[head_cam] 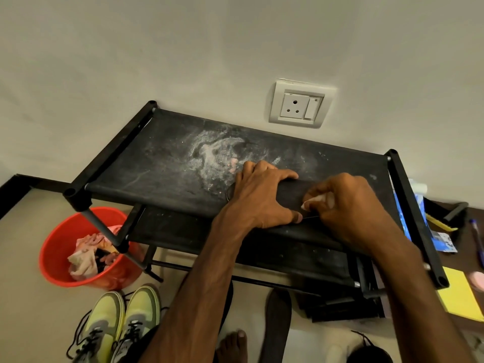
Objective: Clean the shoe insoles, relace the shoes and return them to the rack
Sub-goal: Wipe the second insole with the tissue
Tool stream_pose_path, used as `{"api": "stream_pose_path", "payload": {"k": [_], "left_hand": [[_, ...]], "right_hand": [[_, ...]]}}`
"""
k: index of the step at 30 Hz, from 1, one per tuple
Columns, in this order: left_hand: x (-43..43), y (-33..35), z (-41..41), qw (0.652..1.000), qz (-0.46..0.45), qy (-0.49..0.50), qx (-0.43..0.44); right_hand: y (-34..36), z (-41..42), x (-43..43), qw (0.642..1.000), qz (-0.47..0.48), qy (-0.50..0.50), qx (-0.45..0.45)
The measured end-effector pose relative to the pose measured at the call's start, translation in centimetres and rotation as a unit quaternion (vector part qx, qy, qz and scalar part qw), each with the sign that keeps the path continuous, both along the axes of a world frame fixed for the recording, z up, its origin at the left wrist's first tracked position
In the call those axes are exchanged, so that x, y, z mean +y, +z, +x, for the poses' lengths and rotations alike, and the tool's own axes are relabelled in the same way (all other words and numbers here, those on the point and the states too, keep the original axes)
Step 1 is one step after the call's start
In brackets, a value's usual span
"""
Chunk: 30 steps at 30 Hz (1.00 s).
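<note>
Shoes point(106, 319) near red bucket point(53, 260) of rags point(85, 258)

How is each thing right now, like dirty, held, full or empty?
insole, flat on the rack top
left hand, holding the insole down
right hand, pinching a pale cloth
rack top, dusty with white powder
bucket, upright with rags inside
sneakers, side by side, laces loose
wall socket, nothing plugged in
</note>
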<state>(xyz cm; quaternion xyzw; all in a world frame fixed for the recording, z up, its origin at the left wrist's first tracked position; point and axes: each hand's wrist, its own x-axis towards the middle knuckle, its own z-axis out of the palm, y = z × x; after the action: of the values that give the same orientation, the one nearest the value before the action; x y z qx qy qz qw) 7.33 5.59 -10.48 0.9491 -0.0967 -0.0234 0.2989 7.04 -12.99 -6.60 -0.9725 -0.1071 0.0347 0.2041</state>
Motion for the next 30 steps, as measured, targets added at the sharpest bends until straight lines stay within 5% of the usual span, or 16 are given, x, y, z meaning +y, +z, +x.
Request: {"api": "stream_pose_path", "payload": {"k": [8,14,18,30], "left_hand": [[-0.2,0.0,-0.1,1.0,0.021,0.004,0.001],[-0.2,0.1,-0.1,1.0,0.014,0.014,0.003],[-0.3,0.1,-0.1,1.0,0.01,0.016,-0.002],[-0.3,0.2,-0.2,0.999,0.033,-0.006,0.007]], "right_hand": [[-2.2,1.9,1.3,0.986,0.063,-0.086,-0.129],[-0.8,1.5,-0.9,0.997,0.019,-0.065,0.033],[0.5,0.2,-2.1,0.997,-0.006,-0.036,0.065],[-2.1,2.0,1.0,0.986,0.055,-0.108,-0.115]]}}
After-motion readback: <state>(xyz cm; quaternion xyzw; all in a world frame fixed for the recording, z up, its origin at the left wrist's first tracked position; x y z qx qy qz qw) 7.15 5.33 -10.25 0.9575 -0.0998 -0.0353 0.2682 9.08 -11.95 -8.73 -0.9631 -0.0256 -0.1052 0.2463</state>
